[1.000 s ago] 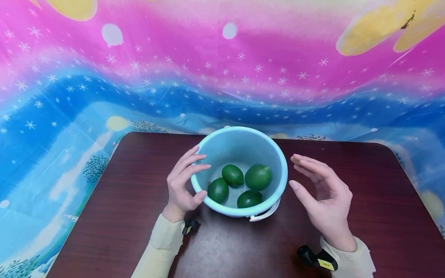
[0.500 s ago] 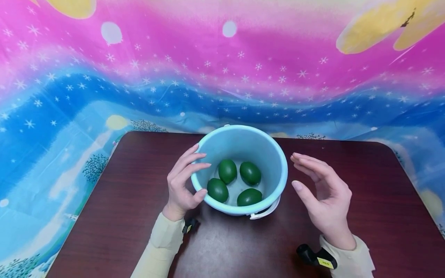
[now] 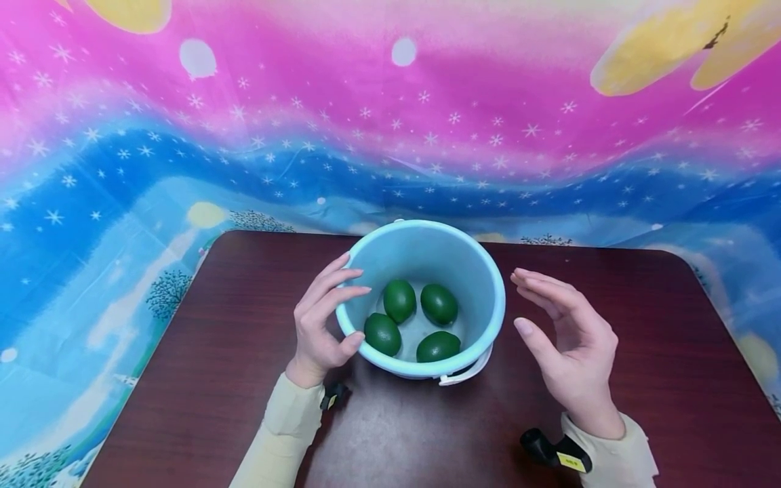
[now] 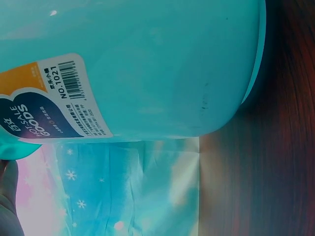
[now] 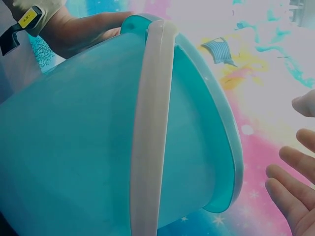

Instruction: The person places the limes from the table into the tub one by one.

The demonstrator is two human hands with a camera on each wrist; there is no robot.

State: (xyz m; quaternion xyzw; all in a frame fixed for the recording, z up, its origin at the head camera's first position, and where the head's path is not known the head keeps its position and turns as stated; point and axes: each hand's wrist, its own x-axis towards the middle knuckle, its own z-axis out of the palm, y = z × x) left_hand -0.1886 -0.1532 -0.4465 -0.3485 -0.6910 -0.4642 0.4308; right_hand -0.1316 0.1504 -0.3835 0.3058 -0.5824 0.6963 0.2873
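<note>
A light blue plastic bucket (image 3: 427,228) stands on the dark wooden table (image 3: 244,379), a little back of its middle. Several green limes lie in its bottom, among them one (image 3: 399,300) at the back left and one (image 3: 437,346) at the front. My left hand (image 3: 332,315) cups the bucket's left wall, fingers and thumb curved round the rim. My right hand (image 3: 552,318) hovers open just right of the bucket, apart from it. In the right wrist view the bucket (image 5: 64,147) fills the frame with its white handle (image 5: 150,132) folded down.
A bright pink and blue starry cloth (image 3: 390,135) hangs behind the table and drapes past its left and right edges. The left wrist view shows the bucket's wall (image 4: 162,64) with an orange and dark label (image 4: 54,103).
One second ago a lime was higher in the bucket; it has dropped to the bottom and the limes have shifted slightly. Both hands have stayed where they were.
</note>
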